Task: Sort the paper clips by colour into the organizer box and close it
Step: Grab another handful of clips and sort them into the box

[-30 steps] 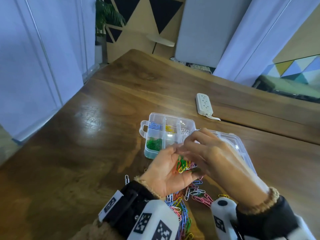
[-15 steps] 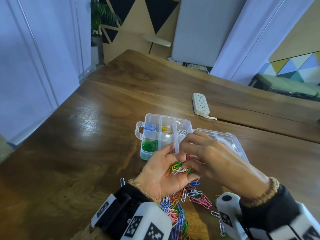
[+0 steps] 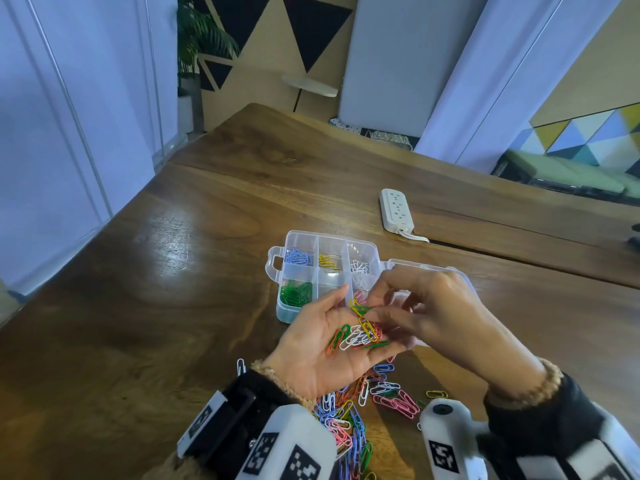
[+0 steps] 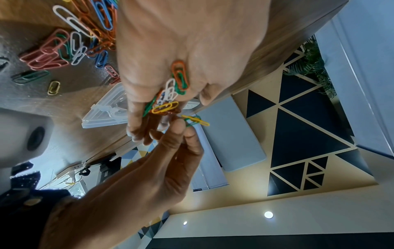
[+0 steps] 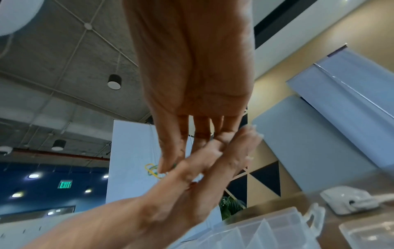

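Note:
The clear organizer box (image 3: 277,268) stands open on the wooden table, with blue (image 3: 298,257), yellow (image 3: 325,261), white (image 3: 360,266) and green clips (image 3: 296,292) in separate compartments. My left hand (image 3: 311,355) lies palm up just in front of it and carries a mixed handful of clips (image 3: 356,336) on relaxed fingers. The right hand (image 3: 372,311) pinches a linked yellow and green clip (image 4: 195,121) between thumb and fingertips, just above the left fingers. The same linked pair (image 5: 151,170) shows in the right wrist view.
A loose pile of mixed clips (image 3: 363,410) lies on the table under my wrists, and one white clip (image 3: 240,366) lies apart to the left. The box's open lid (image 3: 462,276) lies flat behind my right hand. A white power strip (image 3: 394,211) is farther back.
The left palm has flattened and spread the handful out. The right fingers have drawn a yellow and green clip up out of it.

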Available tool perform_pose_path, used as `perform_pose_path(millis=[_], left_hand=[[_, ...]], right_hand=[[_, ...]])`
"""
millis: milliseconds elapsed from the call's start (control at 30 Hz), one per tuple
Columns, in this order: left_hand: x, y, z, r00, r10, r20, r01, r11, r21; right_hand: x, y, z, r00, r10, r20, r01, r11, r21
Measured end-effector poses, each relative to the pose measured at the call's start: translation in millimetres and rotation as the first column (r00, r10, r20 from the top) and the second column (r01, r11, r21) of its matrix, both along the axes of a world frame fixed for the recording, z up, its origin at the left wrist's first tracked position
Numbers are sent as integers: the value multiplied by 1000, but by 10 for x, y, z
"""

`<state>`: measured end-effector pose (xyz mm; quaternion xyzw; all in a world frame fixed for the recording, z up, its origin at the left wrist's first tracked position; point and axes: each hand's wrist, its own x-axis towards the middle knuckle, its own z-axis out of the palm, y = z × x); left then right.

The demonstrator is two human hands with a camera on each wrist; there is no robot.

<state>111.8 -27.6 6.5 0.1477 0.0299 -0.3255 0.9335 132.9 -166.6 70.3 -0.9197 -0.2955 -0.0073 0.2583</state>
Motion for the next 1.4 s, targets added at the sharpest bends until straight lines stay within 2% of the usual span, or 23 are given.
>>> perform_pose_path(millis=[267,400,533,733,900,1033,1167,1400], left_hand=[[8,12,6,998,7,-64,-5,1000,29],[-2,15,18,998,18,-57,-14,998,63],[-23,15,25,1000,1,4,-2,997,73],[-22,12,26,1000,11,1,-11,997,78],[-23,6,44,1000,19,-4,-18,996,83],[-7,-6,10,999,39,-38,-36,996,86],[11,-13,-35,996,66,-66,-60,994,97],[0,-6,22,983,126,-134,-114,989,96]], right_hand=[[-25,-41,126,998,62,30,-54,976,-210],[-36,-60,137,999,39,24,-31,963,-269],[-60,-68,116,994,86,73,-64,965,-254],[-53,-100,45,987,106,124,-72,965,-252],[-43,-137,-17,999,33,33,-25,977,-210],[-69,-74,-25,997,45,58,-38,993,-111],[-78,99,-115,982,140,128,-126,986,-108],[14,172,-227,963,248,103,-237,965,-113]])
